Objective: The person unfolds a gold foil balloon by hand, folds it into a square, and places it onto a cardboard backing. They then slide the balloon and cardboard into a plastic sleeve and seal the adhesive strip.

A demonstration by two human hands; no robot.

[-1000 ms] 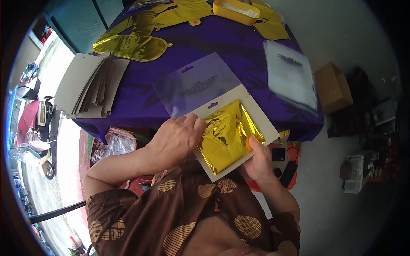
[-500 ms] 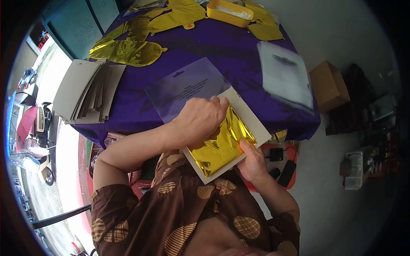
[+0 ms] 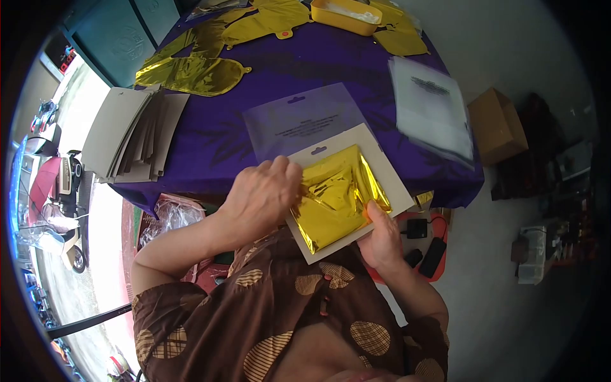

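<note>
A folded gold foil balloon lies flat on a pale cardboard backing card with a hang slot at its top, tilted above my lap at the table's front edge. My right hand grips the card's lower right edge, thumb on the foil and fingers beneath. At the left edge, my left hand is closed with its fingers curled over the side of the card and foil; its fingertips are hidden. Just behind, a clear plastic bag with printed text and a hang slot lies on the table, partly covered by the card.
On the purple tablecloth stand a stack of cardboard cards at left and a pile of clear bags at right. Flat gold foil balloons and a yellow tub lie farther back. A cardboard box is beyond the right edge.
My left hand has moved left and off the middle of the foil to the card's left edge, uncovering the card's hang slot. The clear bag has shifted right and turned slightly.
</note>
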